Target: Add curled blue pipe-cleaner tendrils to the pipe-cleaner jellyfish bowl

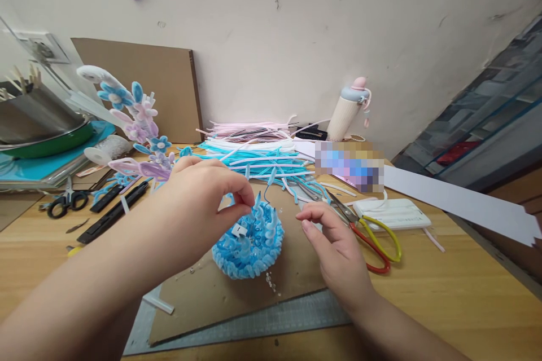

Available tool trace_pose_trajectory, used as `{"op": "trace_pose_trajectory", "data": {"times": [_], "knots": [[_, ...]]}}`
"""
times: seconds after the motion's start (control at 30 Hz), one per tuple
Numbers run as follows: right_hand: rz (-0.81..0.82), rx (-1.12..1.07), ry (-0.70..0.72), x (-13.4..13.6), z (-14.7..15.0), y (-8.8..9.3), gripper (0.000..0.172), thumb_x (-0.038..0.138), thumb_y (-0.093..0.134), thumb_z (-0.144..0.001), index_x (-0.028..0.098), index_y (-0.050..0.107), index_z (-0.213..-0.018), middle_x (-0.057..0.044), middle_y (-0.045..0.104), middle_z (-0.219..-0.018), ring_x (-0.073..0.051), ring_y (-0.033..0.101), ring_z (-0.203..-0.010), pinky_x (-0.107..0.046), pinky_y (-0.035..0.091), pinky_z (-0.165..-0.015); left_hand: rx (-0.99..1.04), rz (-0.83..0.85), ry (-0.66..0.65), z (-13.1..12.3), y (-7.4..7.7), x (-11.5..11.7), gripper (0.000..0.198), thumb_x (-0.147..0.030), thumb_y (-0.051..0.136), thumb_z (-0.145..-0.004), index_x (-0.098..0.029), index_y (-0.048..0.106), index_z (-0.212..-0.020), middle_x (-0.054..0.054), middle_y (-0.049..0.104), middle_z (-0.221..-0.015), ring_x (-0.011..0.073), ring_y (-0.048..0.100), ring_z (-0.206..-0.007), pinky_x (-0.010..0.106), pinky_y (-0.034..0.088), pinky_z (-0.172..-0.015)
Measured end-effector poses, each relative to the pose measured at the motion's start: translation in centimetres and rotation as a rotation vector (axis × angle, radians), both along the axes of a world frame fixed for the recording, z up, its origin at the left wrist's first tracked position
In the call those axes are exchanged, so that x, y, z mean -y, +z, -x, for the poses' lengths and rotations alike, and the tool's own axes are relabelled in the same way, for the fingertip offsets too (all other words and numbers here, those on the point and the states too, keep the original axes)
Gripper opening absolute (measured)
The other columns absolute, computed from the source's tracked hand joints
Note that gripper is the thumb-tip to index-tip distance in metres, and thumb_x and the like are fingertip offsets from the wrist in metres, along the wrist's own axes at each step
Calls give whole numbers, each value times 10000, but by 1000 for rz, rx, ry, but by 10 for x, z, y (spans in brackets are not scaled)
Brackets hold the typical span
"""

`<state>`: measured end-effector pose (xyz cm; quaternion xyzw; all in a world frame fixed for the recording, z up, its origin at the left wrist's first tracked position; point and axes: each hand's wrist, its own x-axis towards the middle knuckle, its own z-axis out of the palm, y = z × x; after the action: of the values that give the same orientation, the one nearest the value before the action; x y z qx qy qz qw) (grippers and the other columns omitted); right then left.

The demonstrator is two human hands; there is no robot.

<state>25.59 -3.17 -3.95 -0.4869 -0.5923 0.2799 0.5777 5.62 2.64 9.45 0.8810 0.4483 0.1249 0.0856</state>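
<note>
Head, blurred label, left hand pinching basket

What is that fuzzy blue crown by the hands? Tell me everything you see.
The blue crown is a low round piece of what looks like fuzzy light-blue craft wire, with curled spikes standing around its rim and a small white tag inside. It sits on a brown cardboard sheet. The left hand pinches one spike; the right hand is beside it, apart.

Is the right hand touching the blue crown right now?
Apart. The head view shows bare cardboard between the right hand and the blue crown; only the left hand pinches it.
</note>
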Motion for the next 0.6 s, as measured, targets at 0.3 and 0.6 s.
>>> {"op": "trace_pose_trajectory", "data": {"times": [0.3, 0.6], "knots": [[235, 78, 254, -2, 0, -6, 317, 319, 359, -988, 281, 669, -1040, -39, 521, -1299, -220, 430, -1280, -377, 311, -1088, 48, -29, -14, 1, -6, 6, 145, -194, 606, -783, -273, 698, -703, -42, 697, -717, 198, 572, -747, 433, 324, -835], [230, 424, 257, -6, -1, -2, 344, 284, 329, -965, 243, 670, -983, -81, 549, -1190, -272, 458, -1215, -471, 309, -1024, 46, -18, -7, 1, -7, 4, 153, -176, 626, -782, -283, 698, -700, -61, 693, -712, 191, 586, -794, 415, 310, -830]]}}
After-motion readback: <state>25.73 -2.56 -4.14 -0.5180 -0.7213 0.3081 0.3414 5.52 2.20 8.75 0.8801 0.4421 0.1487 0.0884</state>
